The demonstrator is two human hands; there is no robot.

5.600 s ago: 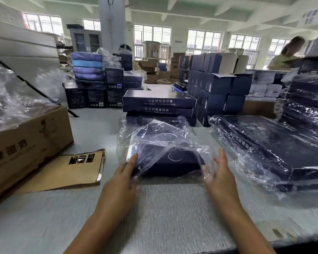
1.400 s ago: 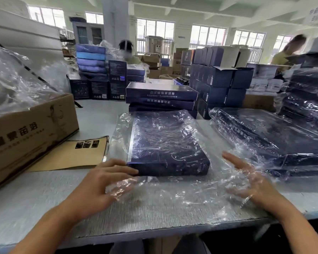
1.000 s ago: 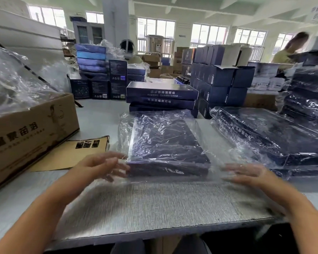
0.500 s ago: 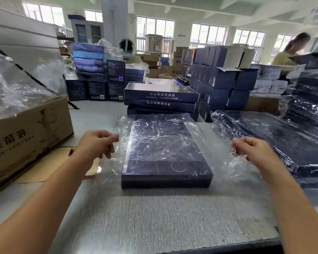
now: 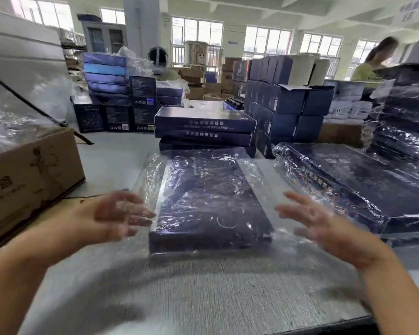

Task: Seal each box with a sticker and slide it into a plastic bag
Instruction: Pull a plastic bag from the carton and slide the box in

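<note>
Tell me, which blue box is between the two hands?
The flat blue box in the plastic bag, lying alone between the left hand and right hand. The unbagged stack sits behind it.

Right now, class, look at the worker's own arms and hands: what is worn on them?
The left hand and right hand are bare, without gloves. The left forearm and right forearm are uncovered to the picture's edge: no sleeve, watch or bracelet shows. Motion blur hides whether any ring is worn.
</note>
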